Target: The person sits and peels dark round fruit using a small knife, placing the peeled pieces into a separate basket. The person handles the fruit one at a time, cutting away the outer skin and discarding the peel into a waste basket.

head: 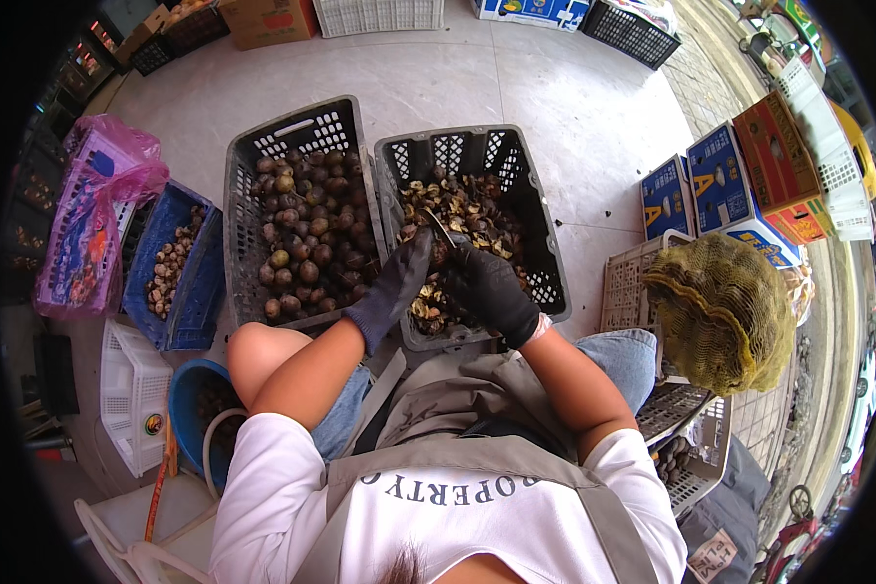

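Observation:
My right hand [488, 285], in a black glove over a thin clear one, grips a knife [438, 227] whose curved blade points up and left. My left hand [407, 270], in a dark blue knit glove, holds a dark brown round fruit [440, 255] against the blade. Most of that fruit is hidden by my fingers. Both hands are above a black plastic crate [547, 241] holding split yellow-brown husks [438, 197] and dark pieces. Beside it on the left, another black crate [239, 241] is filled with whole dark round fruits [309, 219].
At left, a blue crate [197, 306] holds pale nuts [166, 274], near a blue bucket [182, 398] and a white basket [128, 394]. A bulging yellow-green mesh sack [723, 314] and stacked cardboard boxes [723, 175] are on the right. Crates and cartons [270, 22] line the far side.

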Demonstrator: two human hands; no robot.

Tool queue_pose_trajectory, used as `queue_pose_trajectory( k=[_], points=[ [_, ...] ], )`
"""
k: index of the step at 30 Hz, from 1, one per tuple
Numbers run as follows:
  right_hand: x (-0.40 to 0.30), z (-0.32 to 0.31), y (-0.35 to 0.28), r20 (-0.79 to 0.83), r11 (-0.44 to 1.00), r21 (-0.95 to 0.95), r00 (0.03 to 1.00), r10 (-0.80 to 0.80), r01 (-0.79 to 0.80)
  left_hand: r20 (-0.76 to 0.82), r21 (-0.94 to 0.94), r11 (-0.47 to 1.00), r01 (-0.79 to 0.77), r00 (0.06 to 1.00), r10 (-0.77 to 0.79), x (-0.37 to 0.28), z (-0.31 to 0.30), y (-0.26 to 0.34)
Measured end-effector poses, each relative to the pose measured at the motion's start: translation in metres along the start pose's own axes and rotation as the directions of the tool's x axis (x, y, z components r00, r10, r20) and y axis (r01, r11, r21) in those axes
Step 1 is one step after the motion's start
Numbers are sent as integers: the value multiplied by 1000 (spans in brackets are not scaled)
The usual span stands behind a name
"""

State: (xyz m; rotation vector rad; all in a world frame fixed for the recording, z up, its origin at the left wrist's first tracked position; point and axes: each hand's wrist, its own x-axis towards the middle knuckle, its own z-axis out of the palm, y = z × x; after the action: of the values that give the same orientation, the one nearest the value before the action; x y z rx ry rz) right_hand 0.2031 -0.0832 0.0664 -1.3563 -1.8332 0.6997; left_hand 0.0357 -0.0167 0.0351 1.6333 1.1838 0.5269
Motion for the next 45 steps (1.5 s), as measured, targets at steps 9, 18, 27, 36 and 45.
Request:
queue_pose_trajectory(
  k=[9,18,27,36,45],
  points=[
    [-2,1,-7,120,912,280,953,278,-301,88,-164,986,-28,995,43,-18,2,16],
    [-6,25,31,338,665,439,797,500,-604,47,-82,997,14,999,-11,-32,-3,-17],
    [-5,18,44,207,755,587,956,209,-292,244,-953,-289,87,786,-568,-28,-114,-79],
    [-4,13,35,194,744,634,975,109,-210,-359,-928,162,-335,692,-627,-24,-222,-124],
    [-3,18,45,545,-125,835,773,325,-536,-498,62,782,620,699,-514,24,-112,-311]
  ],
)
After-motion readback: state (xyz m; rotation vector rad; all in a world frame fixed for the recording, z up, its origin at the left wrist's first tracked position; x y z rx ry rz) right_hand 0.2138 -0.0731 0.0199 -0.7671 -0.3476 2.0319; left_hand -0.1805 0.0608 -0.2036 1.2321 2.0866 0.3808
